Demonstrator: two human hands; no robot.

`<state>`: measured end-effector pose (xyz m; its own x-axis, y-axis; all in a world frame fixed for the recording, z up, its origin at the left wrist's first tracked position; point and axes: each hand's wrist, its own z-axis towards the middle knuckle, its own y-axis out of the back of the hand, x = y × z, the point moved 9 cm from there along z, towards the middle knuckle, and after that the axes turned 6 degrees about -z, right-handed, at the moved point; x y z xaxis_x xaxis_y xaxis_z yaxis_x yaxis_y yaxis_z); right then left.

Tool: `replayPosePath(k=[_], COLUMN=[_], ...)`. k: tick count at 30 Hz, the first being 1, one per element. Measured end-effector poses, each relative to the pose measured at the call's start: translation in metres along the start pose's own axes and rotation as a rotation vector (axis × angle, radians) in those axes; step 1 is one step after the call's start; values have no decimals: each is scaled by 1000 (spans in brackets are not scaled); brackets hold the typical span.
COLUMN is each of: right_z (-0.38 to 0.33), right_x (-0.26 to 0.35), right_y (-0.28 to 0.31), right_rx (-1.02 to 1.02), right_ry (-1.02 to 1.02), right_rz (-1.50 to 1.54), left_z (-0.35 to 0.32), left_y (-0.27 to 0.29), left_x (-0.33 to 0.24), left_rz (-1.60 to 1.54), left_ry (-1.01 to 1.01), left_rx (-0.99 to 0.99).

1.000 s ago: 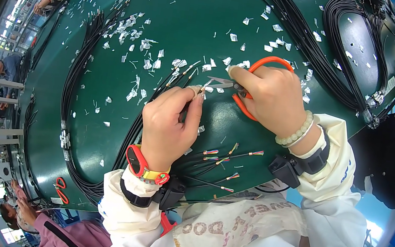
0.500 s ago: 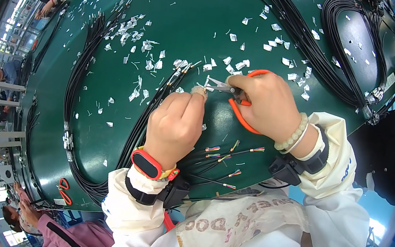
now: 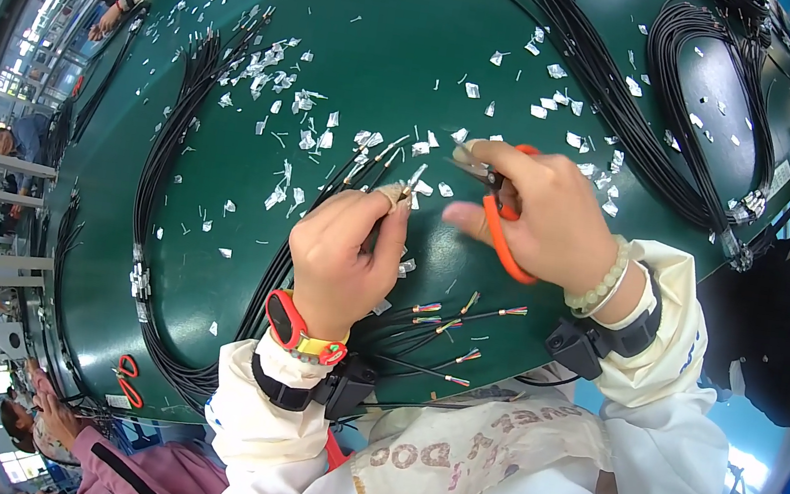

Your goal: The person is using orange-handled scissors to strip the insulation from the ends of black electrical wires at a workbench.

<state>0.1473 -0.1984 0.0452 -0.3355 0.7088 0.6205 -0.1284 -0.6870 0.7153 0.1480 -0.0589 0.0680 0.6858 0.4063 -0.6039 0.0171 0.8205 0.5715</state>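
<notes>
My left hand (image 3: 343,255) is closed in a pinch on the end of a black cable; its pale, stripped tip (image 3: 416,179) sticks up past the fingertips. A little to the right, my right hand (image 3: 561,215) holds a pair of scissors (image 3: 506,248) with orange handles, its thumb stretched out and blurred. The short blades are apart from the cable tip. Beside my left hand, more black cables (image 3: 323,199) run in a bundle with stripped ends. Below the scissors lie several cable ends (image 3: 441,316) with coloured inner wires fanned out.
Foil scraps (image 3: 264,67) litter the green table (image 3: 411,57). Looped black cable bundles lie at left (image 3: 155,173) and far right (image 3: 667,144). Another pair of orange-handled scissors (image 3: 126,381) rests near the left edge. Other people work around the table.
The scissors have drawn back to the right, away from the cable tip, and my right thumb has come off the handle. My left hand has turned slightly, still pinching the cable.
</notes>
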Motion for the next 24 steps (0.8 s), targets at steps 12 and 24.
replayPosePath(k=[12,24], right_z=[-11,-10], right_x=[11,10], right_y=[-36,-37], right_rx=[263,309], right_ry=[34,20], right_rz=[22,27], left_z=[-6,-7], left_y=[-1,-2], left_x=[-28,-27], left_rz=[181,195], left_ry=[-303,-368], left_rx=[-22,-19])
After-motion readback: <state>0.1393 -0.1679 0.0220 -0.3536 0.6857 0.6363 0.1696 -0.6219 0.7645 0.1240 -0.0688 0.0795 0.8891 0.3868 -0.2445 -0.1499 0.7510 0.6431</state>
